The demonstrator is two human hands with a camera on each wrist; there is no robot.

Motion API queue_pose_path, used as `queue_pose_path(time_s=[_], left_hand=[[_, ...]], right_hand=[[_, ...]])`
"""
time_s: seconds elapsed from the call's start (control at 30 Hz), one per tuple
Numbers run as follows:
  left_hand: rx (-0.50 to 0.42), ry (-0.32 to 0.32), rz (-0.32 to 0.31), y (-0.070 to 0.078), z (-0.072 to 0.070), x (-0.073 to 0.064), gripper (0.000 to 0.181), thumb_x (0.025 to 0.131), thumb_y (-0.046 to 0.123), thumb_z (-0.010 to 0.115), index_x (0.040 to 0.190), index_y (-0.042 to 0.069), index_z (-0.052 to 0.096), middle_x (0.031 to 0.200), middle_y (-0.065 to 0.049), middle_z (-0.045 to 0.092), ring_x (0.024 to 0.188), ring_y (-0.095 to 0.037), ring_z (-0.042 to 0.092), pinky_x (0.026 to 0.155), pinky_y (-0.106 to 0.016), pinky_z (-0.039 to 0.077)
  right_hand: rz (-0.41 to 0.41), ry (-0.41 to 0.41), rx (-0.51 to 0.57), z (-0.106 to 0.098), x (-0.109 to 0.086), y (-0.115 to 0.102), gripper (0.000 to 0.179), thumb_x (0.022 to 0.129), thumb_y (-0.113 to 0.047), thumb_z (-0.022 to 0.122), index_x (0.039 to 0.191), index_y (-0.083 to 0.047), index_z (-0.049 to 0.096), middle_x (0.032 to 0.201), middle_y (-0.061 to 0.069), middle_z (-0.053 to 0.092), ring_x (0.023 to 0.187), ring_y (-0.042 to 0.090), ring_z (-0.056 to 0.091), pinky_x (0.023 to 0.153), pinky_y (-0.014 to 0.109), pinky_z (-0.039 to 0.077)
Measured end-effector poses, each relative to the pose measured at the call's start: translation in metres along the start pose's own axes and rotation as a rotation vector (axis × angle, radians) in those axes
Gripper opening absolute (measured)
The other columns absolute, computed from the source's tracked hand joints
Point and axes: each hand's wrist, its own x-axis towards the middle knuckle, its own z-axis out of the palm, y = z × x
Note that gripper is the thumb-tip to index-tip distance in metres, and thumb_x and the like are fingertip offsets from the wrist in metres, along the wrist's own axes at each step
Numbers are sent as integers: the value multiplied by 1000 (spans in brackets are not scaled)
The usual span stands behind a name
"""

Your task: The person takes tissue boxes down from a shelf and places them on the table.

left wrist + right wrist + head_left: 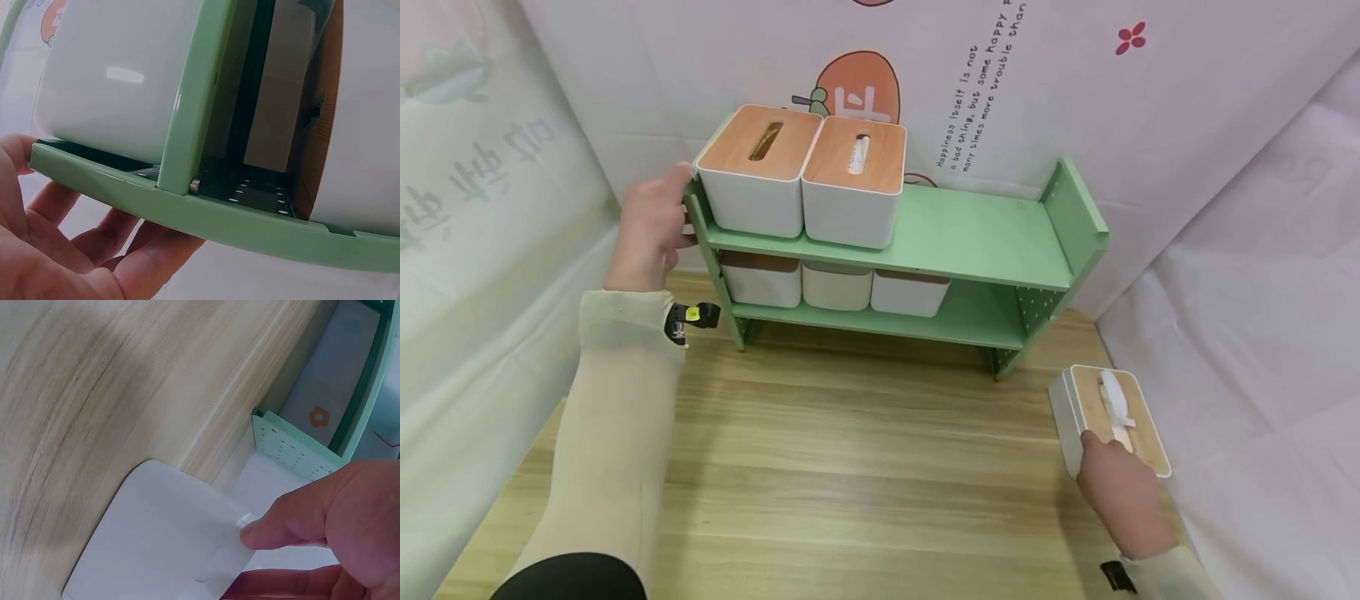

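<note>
The right hand grips the near end of a white tissue box with a wooden lid, its thumb pressed on the white side wall and its other fingers across the edge; the hold is a narrow one. This box sits on the wood-grain surface, beyond the right end of the green two-tier shelf and just beside the white cloth on the right. Its lid faces up, and its long axis slants from far left to near right, with the slot along that same line and a white tissue sticking out of it. The left hand holds the shelf's left end panel, fingers curled about its edge. The shelf's long axis runs left to right, its right end slightly nearer the person. On the upper tier, at the left, two white boxes with wooden lids, the left lidded box and the right lidded box, stand side by side, slots running near to far. Below them, a white bin, a cream bin and another white bin form a row along the lower tier.
</note>
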Motion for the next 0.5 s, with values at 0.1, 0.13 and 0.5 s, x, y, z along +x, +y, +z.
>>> queue_pose_path(time_s=[0.1, 0.13, 0.5], left_hand=[[-26, -3, 11, 0, 1, -1, 50, 97, 55, 56, 118, 11, 68, 131, -6, 54, 115, -25, 55, 98, -47, 48], [-30, -4, 15, 0, 1, -1, 50, 97, 55, 56, 116, 10, 68, 131, -6, 54, 115, -25, 55, 98, -47, 48], [-27, 6, 16, -1, 1, -1, 51, 97, 56, 57, 119, 11, 68, 130, -7, 55, 113, -25, 56, 96, -46, 49]], right_hand=[[5, -1, 4, -1, 0, 1, 22, 84, 5, 55, 106, 6, 57, 67, 13, 51, 58, 28, 52, 39, 45, 42], [5, 0, 4, -2, 0, 2, 20, 84, 5, 55, 104, 6, 57, 66, 12, 51, 57, 27, 52, 39, 45, 42], [20, 28, 14, -6, -3, 5, 11, 84, 5, 49, 91, 1, 57, 62, 12, 50, 53, 31, 52, 39, 48, 41]])
